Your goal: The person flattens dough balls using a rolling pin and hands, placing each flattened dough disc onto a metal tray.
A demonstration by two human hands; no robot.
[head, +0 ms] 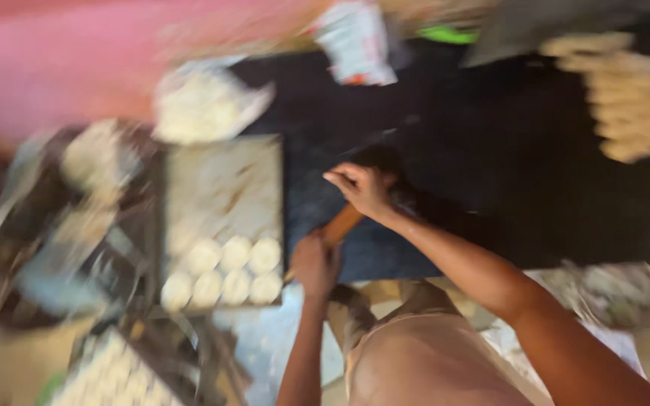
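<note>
Both hands grip one wooden rolling pin (342, 223) on the dark surface (490, 150) — left hand (315, 265) at its near end, right hand (362, 188) at its far end — beside a tray (223, 180) of pale dough rounds (223, 272).

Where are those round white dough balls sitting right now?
In the head view, the dough balls lie in two rows at the near end of a floured tray, just left of the left hand gripping the rolling pin.

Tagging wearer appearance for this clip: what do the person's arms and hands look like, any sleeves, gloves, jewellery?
Both arms are bare up to the frame edge, no sleeves visible. Left hand and right hand are ungloved. No watch, bracelet or ring can be made out, though the picture is motion-blurred.
</note>
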